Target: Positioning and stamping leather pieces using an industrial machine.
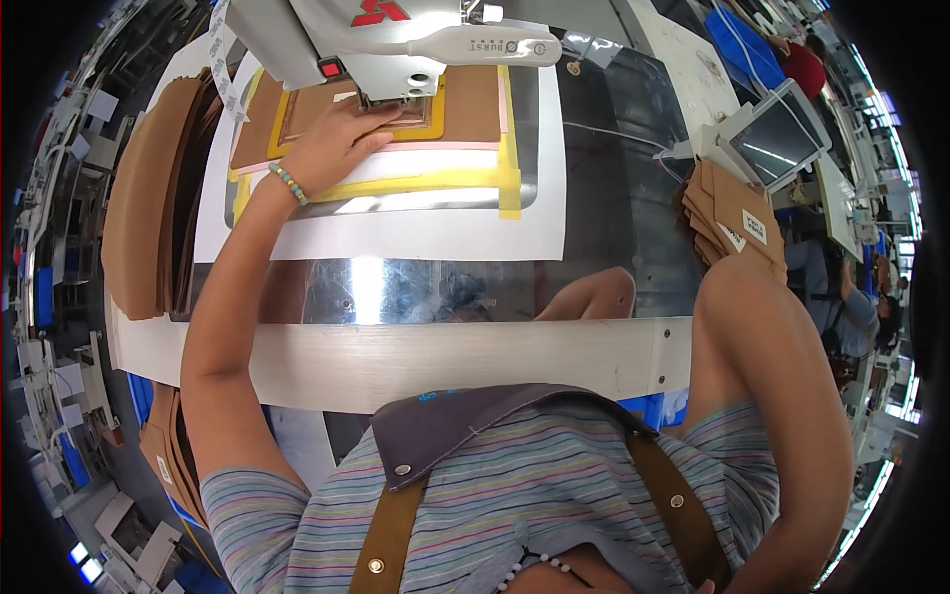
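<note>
My left hand [341,144], with a beaded bracelet on its wrist, lies palm down with fingers stretched out under the white sewing machine head [366,49]. It rests on a yellow-edged frame [426,129] set over a flat brown piece [473,104]. The fingertips are close to the machine's presser area, which partly hides them. Yellow tape strips [416,182] run along the template beneath, on a white sheet [396,238]. On the right, my right arm [757,327] is bent sharply at the elbow, its forearm coming back toward my chest; the hand is beyond the lower edge.
A thick stack of brown pieces [148,208] stands at the table's left side. Several brown pieces with white labels [737,213] lie at the right, below a small screen [782,134]. A shiny metal plate [445,287] borders the pale table edge [475,366].
</note>
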The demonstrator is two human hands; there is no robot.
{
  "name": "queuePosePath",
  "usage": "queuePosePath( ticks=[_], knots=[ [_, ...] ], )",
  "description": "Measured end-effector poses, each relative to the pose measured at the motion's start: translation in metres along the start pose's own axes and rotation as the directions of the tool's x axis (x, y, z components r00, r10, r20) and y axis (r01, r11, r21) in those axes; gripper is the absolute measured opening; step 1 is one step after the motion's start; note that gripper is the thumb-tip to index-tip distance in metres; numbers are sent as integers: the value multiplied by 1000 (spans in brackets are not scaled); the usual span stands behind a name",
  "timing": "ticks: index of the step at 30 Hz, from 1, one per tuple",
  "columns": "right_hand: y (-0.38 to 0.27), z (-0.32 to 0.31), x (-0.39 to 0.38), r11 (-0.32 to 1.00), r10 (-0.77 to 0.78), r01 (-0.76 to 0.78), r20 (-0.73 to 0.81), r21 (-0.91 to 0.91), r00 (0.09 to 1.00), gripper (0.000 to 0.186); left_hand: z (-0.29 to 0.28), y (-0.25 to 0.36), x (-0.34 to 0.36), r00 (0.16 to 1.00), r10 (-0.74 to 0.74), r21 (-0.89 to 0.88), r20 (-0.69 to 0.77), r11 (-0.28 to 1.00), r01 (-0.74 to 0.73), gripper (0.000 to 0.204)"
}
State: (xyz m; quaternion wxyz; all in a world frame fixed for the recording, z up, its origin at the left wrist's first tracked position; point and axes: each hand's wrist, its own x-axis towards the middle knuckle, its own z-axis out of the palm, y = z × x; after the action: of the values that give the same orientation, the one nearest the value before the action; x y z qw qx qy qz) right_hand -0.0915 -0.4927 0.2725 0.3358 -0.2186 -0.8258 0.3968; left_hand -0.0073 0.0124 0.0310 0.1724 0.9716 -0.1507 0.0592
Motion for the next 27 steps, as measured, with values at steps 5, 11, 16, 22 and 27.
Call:
queuePosePath(
  ticks=[5, 11, 16, 22, 27],
  knots=[
    [-23, 37, 0, 991, -117, 117, 9, 69, 993, 22, -26, -29, -48, 992, -79, 64, -96, 994, 85, 42],
    [6, 13, 37, 987, -146, 151, -77, 62, 986, 20, -45, -60, -52, 958, -254, 59, -132, 963, 263, 40],
    [18, -4, 32, 966, -231, 241, -101, 97, 968, 21, -48, -91, -78, 926, -344, 151, -155, 918, 366, 44],
    [168, -61, -48, 751, 437, -645, -626, -140, 646, 26, -36, -132, -93, 890, -421, 218, -178, 865, 452, 53],
    [212, -48, -95, 220, 422, -936, -839, -274, 345, 34, -35, -126, -81, 916, -379, 243, -127, 884, 400, 55]
  ],
)
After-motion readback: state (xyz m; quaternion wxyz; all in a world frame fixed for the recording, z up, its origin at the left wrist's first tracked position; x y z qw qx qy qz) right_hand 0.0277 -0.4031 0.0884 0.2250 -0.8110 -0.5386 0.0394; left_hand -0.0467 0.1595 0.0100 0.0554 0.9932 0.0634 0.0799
